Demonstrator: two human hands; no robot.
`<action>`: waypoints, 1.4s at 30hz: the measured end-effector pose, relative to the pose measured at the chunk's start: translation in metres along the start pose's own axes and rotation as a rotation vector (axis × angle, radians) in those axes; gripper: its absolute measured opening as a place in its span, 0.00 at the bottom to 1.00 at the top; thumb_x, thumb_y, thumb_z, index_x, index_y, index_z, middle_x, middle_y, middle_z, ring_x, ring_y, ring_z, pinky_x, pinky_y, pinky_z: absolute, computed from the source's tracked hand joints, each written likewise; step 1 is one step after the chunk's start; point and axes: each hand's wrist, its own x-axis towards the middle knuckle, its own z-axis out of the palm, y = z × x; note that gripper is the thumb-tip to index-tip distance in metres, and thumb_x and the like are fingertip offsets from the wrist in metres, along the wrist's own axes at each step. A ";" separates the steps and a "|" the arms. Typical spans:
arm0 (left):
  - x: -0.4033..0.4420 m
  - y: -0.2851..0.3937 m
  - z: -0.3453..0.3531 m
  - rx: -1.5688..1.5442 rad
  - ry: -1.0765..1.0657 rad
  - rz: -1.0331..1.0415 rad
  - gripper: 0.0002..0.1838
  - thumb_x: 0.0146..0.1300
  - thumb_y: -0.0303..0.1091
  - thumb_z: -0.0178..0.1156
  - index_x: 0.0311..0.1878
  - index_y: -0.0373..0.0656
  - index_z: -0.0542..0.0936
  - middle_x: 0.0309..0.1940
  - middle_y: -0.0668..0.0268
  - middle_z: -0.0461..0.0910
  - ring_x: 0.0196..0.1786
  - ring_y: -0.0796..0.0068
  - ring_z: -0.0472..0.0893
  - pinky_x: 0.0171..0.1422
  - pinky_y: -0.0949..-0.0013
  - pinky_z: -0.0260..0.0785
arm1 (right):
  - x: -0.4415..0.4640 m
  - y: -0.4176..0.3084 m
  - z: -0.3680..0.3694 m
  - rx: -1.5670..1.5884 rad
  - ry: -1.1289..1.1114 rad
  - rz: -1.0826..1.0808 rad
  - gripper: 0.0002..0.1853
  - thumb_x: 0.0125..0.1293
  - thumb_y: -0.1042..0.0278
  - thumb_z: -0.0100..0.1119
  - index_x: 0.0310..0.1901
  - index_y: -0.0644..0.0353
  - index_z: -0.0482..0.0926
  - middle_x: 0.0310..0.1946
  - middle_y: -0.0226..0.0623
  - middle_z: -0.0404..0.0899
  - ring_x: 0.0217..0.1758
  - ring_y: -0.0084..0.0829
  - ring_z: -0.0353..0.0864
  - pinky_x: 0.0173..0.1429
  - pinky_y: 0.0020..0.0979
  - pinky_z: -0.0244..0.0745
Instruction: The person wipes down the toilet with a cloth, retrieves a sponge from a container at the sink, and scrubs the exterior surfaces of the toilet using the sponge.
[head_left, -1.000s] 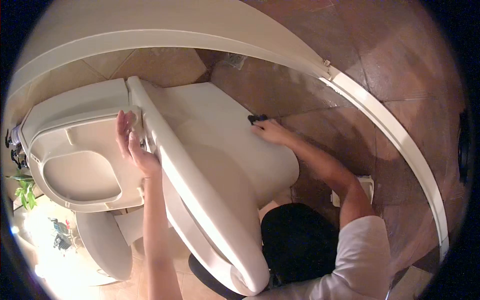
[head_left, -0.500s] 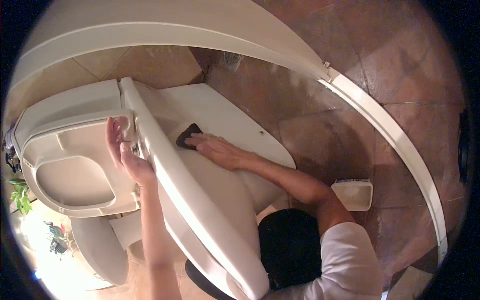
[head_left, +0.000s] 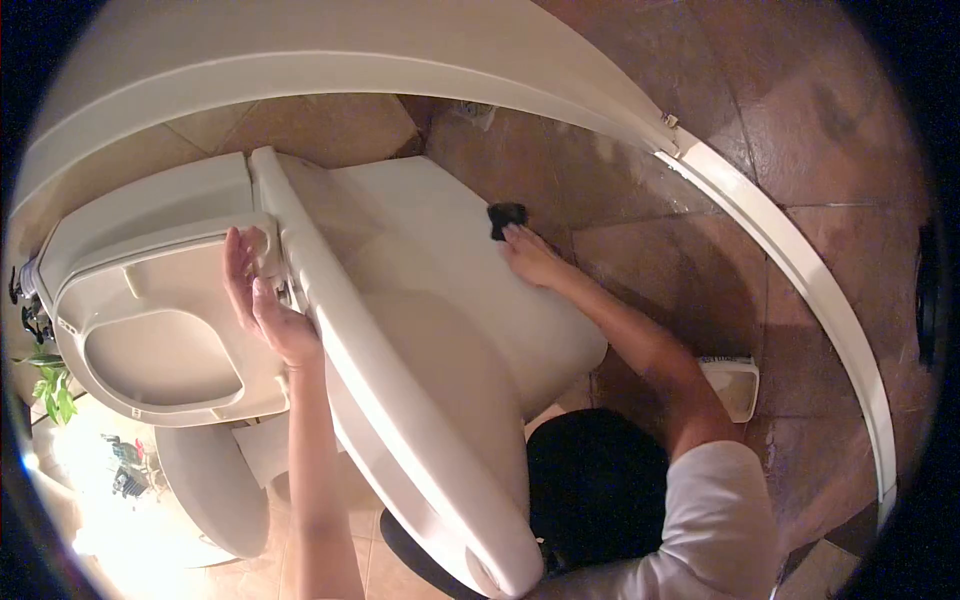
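Note:
My left hand (head_left: 272,305) is beside the hinge end of the raised toilet seat (head_left: 262,385). Its fingers are stretched out with the thumb apart, and it holds nothing that I can see. With my right hand (head_left: 532,262) I press a black scrubbing sponge (head_left: 507,218) at the edge of the white toilet base (head_left: 470,260), where it meets the brown floor. Between my two hands the bowl rim (head_left: 385,385) runs diagonally. Behind the raised seat is the toilet lid and the tank (head_left: 150,205).
A small white rectangular tub (head_left: 737,385) stands on the brown tiles, beyond my right forearm. A curved white sill (head_left: 790,260) bounds the floor. A floor drain (head_left: 478,115) lies at the back. Green leaves (head_left: 55,392) and a bright light are at left.
My right hand has moved the sponge from the side of the toilet bowl outward to the edge of the base. My left hand stays by the hinge. The view has shifted slightly.

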 end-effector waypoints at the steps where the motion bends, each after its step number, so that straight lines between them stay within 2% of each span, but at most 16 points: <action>1: -0.001 -0.001 -0.001 -0.025 0.006 -0.003 0.30 0.58 0.41 0.44 0.61 0.31 0.64 0.53 0.51 0.72 0.56 0.62 0.70 0.61 0.60 0.58 | 0.033 0.014 0.018 -0.025 0.065 -0.086 0.28 0.69 0.54 0.37 0.60 0.71 0.64 0.64 0.54 0.59 0.69 0.45 0.55 0.72 0.36 0.48; 4: 0.000 -0.005 -0.003 -0.013 0.000 0.010 0.30 0.58 0.42 0.44 0.61 0.31 0.64 0.53 0.52 0.72 0.56 0.63 0.70 0.61 0.61 0.59 | 0.091 0.005 0.027 0.201 0.227 -0.082 0.25 0.66 0.56 0.45 0.56 0.68 0.69 0.61 0.52 0.64 0.66 0.45 0.60 0.69 0.36 0.54; 7: 0.001 -0.005 -0.003 0.004 0.010 0.017 0.30 0.58 0.41 0.45 0.61 0.32 0.65 0.52 0.52 0.72 0.56 0.63 0.70 0.61 0.61 0.60 | 0.080 -0.041 0.002 0.368 0.090 -0.192 0.21 0.64 0.59 0.50 0.54 0.64 0.73 0.58 0.47 0.69 0.65 0.44 0.63 0.66 0.34 0.59; 12: 0.001 -0.009 -0.003 -0.061 0.028 0.010 0.29 0.58 0.41 0.46 0.60 0.32 0.67 0.52 0.52 0.72 0.55 0.64 0.70 0.60 0.62 0.60 | -0.001 -0.059 0.010 0.309 0.322 -0.627 0.18 0.60 0.60 0.56 0.49 0.62 0.77 0.55 0.43 0.73 0.53 0.47 0.72 0.58 0.40 0.68; 15: 0.002 -0.005 -0.007 -0.005 0.033 0.028 0.28 0.59 0.42 0.46 0.60 0.35 0.68 0.51 0.53 0.73 0.55 0.64 0.69 0.61 0.62 0.58 | -0.052 -0.036 0.008 0.175 0.362 -0.630 0.20 0.60 0.58 0.57 0.50 0.63 0.75 0.52 0.47 0.74 0.47 0.46 0.75 0.54 0.39 0.70; 18: 0.001 -0.006 -0.007 -0.040 0.052 0.004 0.26 0.59 0.40 0.49 0.60 0.38 0.69 0.50 0.55 0.73 0.54 0.65 0.69 0.61 0.62 0.58 | -0.070 -0.039 -0.007 0.364 0.241 -0.091 0.24 0.59 0.60 0.58 0.53 0.66 0.68 0.44 0.54 0.75 0.45 0.46 0.76 0.50 0.38 0.72; 22: 0.002 0.000 -0.010 -0.024 0.035 -0.011 0.24 0.59 0.34 0.51 0.60 0.38 0.69 0.51 0.55 0.72 0.52 0.66 0.72 0.59 0.64 0.62 | -0.062 -0.029 -0.017 -0.057 0.400 -0.350 0.23 0.57 0.62 0.60 0.52 0.65 0.71 0.43 0.46 0.78 0.42 0.41 0.78 0.48 0.35 0.72; 25: 0.003 -0.004 -0.011 -0.086 0.017 0.024 0.23 0.59 0.33 0.51 0.59 0.37 0.70 0.51 0.55 0.72 0.54 0.66 0.72 0.59 0.64 0.63 | -0.114 -0.015 -0.058 0.203 0.240 -0.205 0.15 0.57 0.69 0.57 0.45 0.66 0.75 0.39 0.45 0.79 0.42 0.33 0.78 0.47 0.34 0.72; 30: 0.002 -0.018 -0.008 -0.217 0.050 -0.015 0.21 0.59 0.31 0.51 0.57 0.40 0.72 0.50 0.58 0.75 0.54 0.67 0.72 0.61 0.63 0.61 | -0.278 0.012 -0.152 0.384 0.373 0.167 0.11 0.55 0.77 0.57 0.42 0.66 0.74 0.34 0.33 0.77 0.36 0.20 0.75 0.39 0.24 0.72; 31: 0.001 -0.014 -0.009 -0.103 0.050 0.008 0.21 0.59 0.32 0.52 0.57 0.42 0.72 0.50 0.60 0.76 0.54 0.68 0.71 0.63 0.63 0.56 | -0.300 0.033 -0.152 0.476 0.512 0.153 0.13 0.55 0.78 0.56 0.43 0.67 0.73 0.35 0.33 0.77 0.35 0.20 0.75 0.38 0.22 0.71; 35: 0.000 0.000 -0.014 0.095 0.041 0.035 0.21 0.59 0.36 0.53 0.57 0.47 0.73 0.49 0.67 0.77 0.55 0.72 0.69 0.67 0.64 0.44 | -0.347 0.078 -0.139 0.047 0.915 -0.016 0.15 0.58 0.78 0.54 0.47 0.66 0.70 0.43 0.42 0.79 0.41 0.34 0.80 0.43 0.35 0.75; 37: 0.000 0.001 -0.014 0.099 0.040 0.028 0.21 0.59 0.36 0.53 0.57 0.48 0.73 0.50 0.68 0.77 0.55 0.72 0.69 0.67 0.64 0.44 | -0.337 0.023 -0.124 -0.277 0.883 0.357 0.16 0.61 0.74 0.52 0.52 0.65 0.70 0.49 0.46 0.77 0.47 0.42 0.79 0.49 0.37 0.73; 38: -0.001 0.001 -0.014 0.117 0.027 0.033 0.21 0.59 0.36 0.53 0.57 0.48 0.73 0.50 0.68 0.77 0.56 0.73 0.69 0.66 0.64 0.44 | -0.317 0.022 -0.122 -0.120 0.648 0.539 0.17 0.65 0.69 0.47 0.55 0.64 0.69 0.54 0.49 0.72 0.55 0.44 0.73 0.58 0.36 0.67; 39: -0.001 0.000 -0.014 0.112 0.044 0.029 0.21 0.59 0.36 0.53 0.57 0.48 0.73 0.50 0.68 0.77 0.56 0.73 0.69 0.66 0.64 0.44 | -0.283 0.056 -0.101 0.028 0.806 0.250 0.18 0.68 0.67 0.40 0.54 0.67 0.69 0.56 0.51 0.69 0.62 0.41 0.66 0.65 0.34 0.59; 40: -0.002 -0.003 -0.014 0.110 0.043 0.034 0.21 0.59 0.36 0.53 0.57 0.48 0.73 0.50 0.69 0.77 0.56 0.73 0.68 0.67 0.64 0.43 | -0.253 0.049 -0.102 -0.164 0.550 0.260 0.18 0.67 0.69 0.38 0.54 0.68 0.69 0.59 0.47 0.67 0.66 0.42 0.61 0.69 0.36 0.52; 42: -0.001 -0.004 -0.013 0.107 0.069 0.045 0.21 0.59 0.36 0.54 0.57 0.48 0.73 0.50 0.70 0.77 0.56 0.73 0.68 0.67 0.64 0.43 | -0.176 0.068 -0.084 -0.877 0.553 0.024 0.19 0.63 0.70 0.42 0.54 0.67 0.70 0.59 0.44 0.66 0.66 0.44 0.60 0.69 0.40 0.53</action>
